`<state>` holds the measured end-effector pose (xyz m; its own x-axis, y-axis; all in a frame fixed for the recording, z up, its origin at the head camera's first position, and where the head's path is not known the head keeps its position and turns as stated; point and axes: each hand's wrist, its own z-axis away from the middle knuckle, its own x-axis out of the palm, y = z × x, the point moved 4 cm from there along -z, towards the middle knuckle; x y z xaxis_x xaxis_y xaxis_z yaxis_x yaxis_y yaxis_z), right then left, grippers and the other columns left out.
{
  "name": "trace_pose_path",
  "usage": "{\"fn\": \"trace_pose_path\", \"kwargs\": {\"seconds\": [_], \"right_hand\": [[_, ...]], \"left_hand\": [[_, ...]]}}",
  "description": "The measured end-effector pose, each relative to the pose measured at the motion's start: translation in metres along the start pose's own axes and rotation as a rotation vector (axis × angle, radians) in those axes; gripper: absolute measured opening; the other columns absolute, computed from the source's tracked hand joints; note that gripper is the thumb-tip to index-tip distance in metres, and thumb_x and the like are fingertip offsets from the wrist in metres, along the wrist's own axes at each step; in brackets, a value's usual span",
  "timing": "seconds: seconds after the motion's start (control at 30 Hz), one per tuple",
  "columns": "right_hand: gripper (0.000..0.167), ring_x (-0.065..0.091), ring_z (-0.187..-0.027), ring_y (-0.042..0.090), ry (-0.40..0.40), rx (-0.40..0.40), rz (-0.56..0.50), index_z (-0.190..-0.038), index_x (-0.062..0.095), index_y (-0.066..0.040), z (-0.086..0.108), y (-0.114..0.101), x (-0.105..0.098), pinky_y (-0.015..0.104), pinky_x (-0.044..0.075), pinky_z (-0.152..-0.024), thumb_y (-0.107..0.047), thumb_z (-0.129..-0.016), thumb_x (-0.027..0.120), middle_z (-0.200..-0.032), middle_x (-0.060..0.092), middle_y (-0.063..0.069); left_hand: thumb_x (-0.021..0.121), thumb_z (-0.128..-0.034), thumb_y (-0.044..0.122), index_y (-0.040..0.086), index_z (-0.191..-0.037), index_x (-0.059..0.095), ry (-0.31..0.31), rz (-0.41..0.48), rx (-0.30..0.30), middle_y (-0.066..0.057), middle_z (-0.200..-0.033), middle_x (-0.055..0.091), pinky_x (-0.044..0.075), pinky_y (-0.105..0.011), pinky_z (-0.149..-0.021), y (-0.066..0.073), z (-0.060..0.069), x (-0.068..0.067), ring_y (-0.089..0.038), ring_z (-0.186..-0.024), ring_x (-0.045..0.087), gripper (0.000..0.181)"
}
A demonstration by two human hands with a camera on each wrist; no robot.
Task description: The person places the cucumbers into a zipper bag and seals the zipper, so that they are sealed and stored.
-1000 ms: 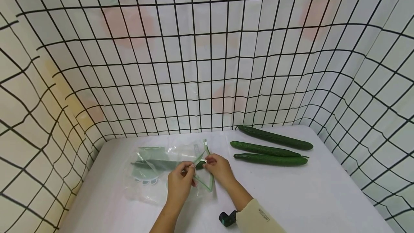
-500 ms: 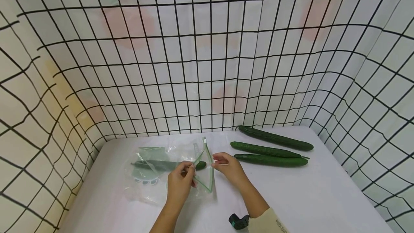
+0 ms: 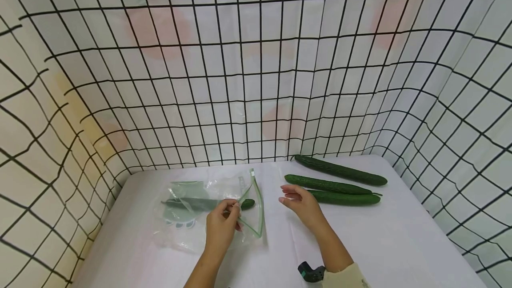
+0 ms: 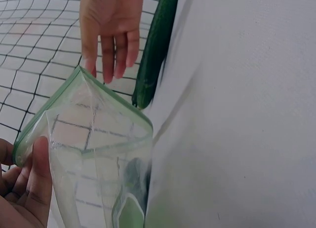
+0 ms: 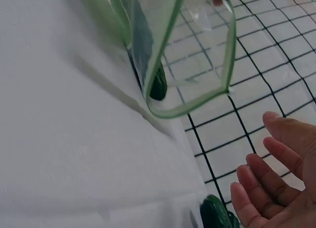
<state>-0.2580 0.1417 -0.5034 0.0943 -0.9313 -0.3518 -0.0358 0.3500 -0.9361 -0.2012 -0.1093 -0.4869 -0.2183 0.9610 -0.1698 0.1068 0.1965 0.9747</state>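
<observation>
My left hand (image 3: 222,221) pinches the green-edged rim of a clear zip bag (image 3: 188,241), and the bag's mouth gapes toward the right. Inside lies one cucumber (image 3: 248,204), its end showing at the opening. In the left wrist view the thumb and fingers (image 4: 40,181) hold the rim at one side. My right hand (image 3: 305,206) is off the bag, fingers loosely extended, with nothing in it. It hovers at the left ends of several cucumbers and hides part of the nearest cucumber (image 3: 346,198). The right wrist view shows that hand (image 5: 281,181) apart from the bag.
Behind the nearest one lie a middle cucumber (image 3: 328,184) and a far cucumber (image 3: 340,170) on the white table (image 3: 384,243). A black wire grid (image 3: 260,74) lines the back and both sides. A small black device (image 3: 311,273) sits at the right wrist.
My right hand has let go of the bag's rim and moved right, toward the loose cucumbers. The left hand keeps its hold in nearly the same spot, and the bag's mouth stays open.
</observation>
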Motion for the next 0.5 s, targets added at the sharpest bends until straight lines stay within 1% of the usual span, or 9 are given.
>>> {"fn": "trace_pose_path", "kwargs": {"seconds": [0.13, 0.2, 0.4, 0.5], "right_hand": [[0.047, 0.06, -0.125, 0.026, 0.012, 0.008, -0.008, -0.135, 0.061, -0.015, 0.0, 0.001, -0.018, 0.032, 0.056, -0.102, -0.031, -0.093, 0.075, -0.136, 0.062, 0.014], [0.049, 0.059, -0.126, 0.025, 0.015, 0.007, 0.0, -0.137, 0.059, -0.014, -0.001, 0.002, -0.025, 0.029, 0.055, -0.102, -0.032, -0.093, 0.073, -0.138, 0.061, 0.014], [0.055, 0.055, -0.131, 0.027, 0.031, -0.011, 0.005, -0.139, 0.057, -0.015, -0.001, 0.002, -0.044, 0.012, 0.05, -0.096, -0.04, -0.092, 0.073, -0.141, 0.058, 0.013], [0.056, 0.053, -0.134, 0.03, 0.036, -0.006, 0.011, -0.14, 0.056, -0.012, 0.002, -0.003, -0.051, 0.006, 0.047, -0.093, -0.038, -0.094, 0.072, -0.142, 0.057, 0.015]], "left_hand": [[0.064, -0.0982, 0.011, 0.002, -0.102, 0.07, -0.006, 0.014, -0.006, -0.013, -0.079, 0.064, 0.059, -0.03, -0.048, 0.0, 0.0, -0.001, -0.016, -0.05, 0.061, 0.011], [0.063, -0.0984, 0.011, 0.003, -0.102, 0.07, -0.01, 0.012, -0.007, -0.012, -0.08, 0.063, 0.059, -0.029, -0.048, 0.001, 0.0, -0.001, -0.017, -0.05, 0.061, 0.011], [0.063, -0.0986, 0.01, 0.003, -0.102, 0.07, -0.01, 0.012, -0.003, -0.012, -0.08, 0.063, 0.059, -0.029, -0.048, 0.001, 0.0, -0.002, -0.016, -0.05, 0.061, 0.011], [0.062, -0.0986, 0.009, 0.003, -0.101, 0.07, -0.004, 0.015, 0.001, -0.012, -0.079, 0.063, 0.059, -0.029, -0.047, 0.001, -0.001, -0.002, -0.016, -0.049, 0.061, 0.01]]}}
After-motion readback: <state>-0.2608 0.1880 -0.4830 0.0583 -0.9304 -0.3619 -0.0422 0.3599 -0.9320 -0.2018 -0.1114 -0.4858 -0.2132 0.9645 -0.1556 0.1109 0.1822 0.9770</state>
